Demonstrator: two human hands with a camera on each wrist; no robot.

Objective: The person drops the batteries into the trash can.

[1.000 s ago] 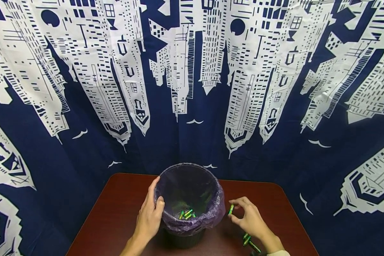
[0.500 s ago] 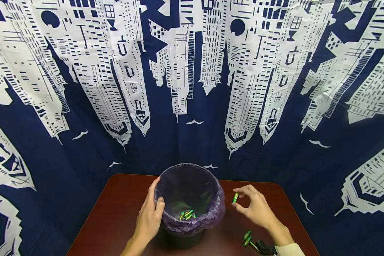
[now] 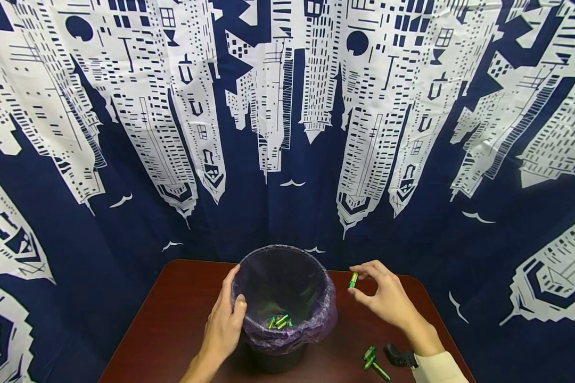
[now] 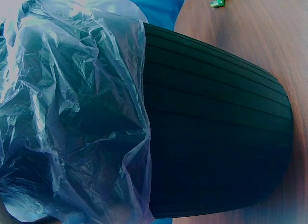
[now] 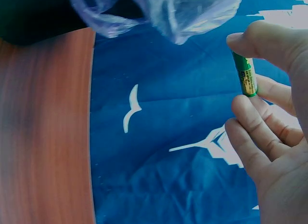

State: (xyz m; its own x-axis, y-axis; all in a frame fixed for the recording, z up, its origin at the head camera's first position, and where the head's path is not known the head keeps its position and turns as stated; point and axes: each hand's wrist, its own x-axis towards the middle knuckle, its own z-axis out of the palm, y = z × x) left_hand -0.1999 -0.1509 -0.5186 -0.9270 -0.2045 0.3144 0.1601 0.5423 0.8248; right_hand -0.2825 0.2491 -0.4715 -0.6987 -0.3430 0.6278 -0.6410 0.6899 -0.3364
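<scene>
A dark trash bin (image 3: 275,361) stands on the table, lined with a thin purple plastic bag (image 3: 306,332) folded over its rim. My left hand (image 3: 224,319) grips the bin's left rim through the bag. Between thumb and fingertips, my right hand (image 3: 388,295) pinches a green-and-yellow battery (image 3: 353,280), held up to the right of the bin. That same battery (image 5: 246,74) shows its printed label in the right wrist view. Inside the bin lie several batteries (image 3: 281,321) of the same colours. The left wrist view shows the bin's ribbed side (image 4: 216,123).
More green batteries (image 3: 375,364) lie on the reddish-brown table (image 3: 172,319), right of the bin. A black wrist strap (image 3: 400,355) is by the right sleeve (image 3: 438,368). Behind the table hangs a navy curtain (image 3: 278,213) with white buildings.
My right hand has risen and moved away from the bin's right side toward the table's far edge, the battery still pinched. My left hand stays on the rim.
</scene>
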